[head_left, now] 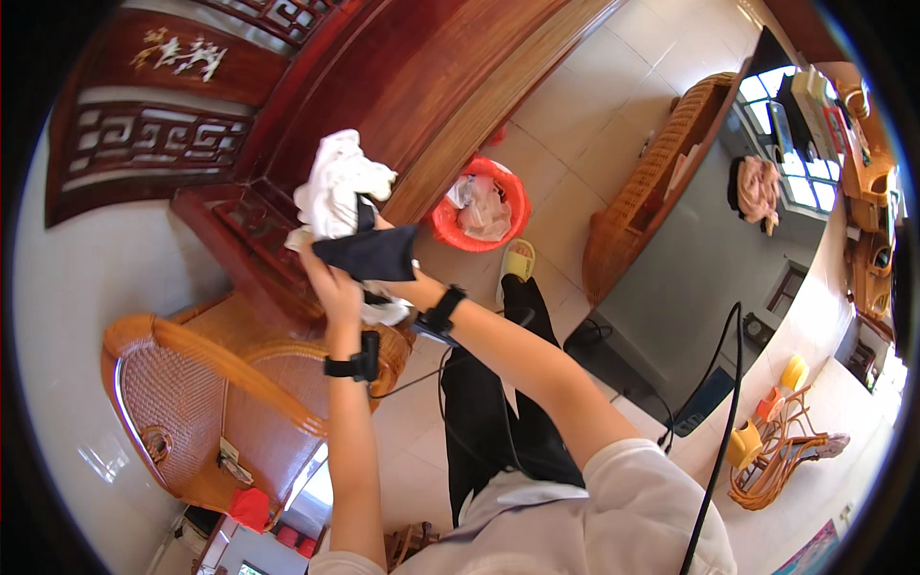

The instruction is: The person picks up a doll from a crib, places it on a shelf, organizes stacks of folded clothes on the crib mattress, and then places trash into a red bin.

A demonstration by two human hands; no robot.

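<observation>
Both my hands are raised in front of me over the end of the wooden bench, holding a bundle of cloth. The bundle has a crumpled white cloth [340, 187] on top and a flat black cloth [366, 254] across it. My left hand [333, 285] is closed on the near left edge of the bundle. My right hand [410, 287] grips it from the right, with most of its fingers hidden behind the black cloth. A bit of white cloth hangs below, between my wrists. I cannot tell whether the white and black parts are one garment.
A dark red carved bench [383, 77] stands ahead. Beside it is a red-lined bin [522, 206] holding plastic bags. A rattan chair [216, 345] is at the left, a glossy grey-topped table [661, 278] at the right. Black cables [733, 383] run near my body.
</observation>
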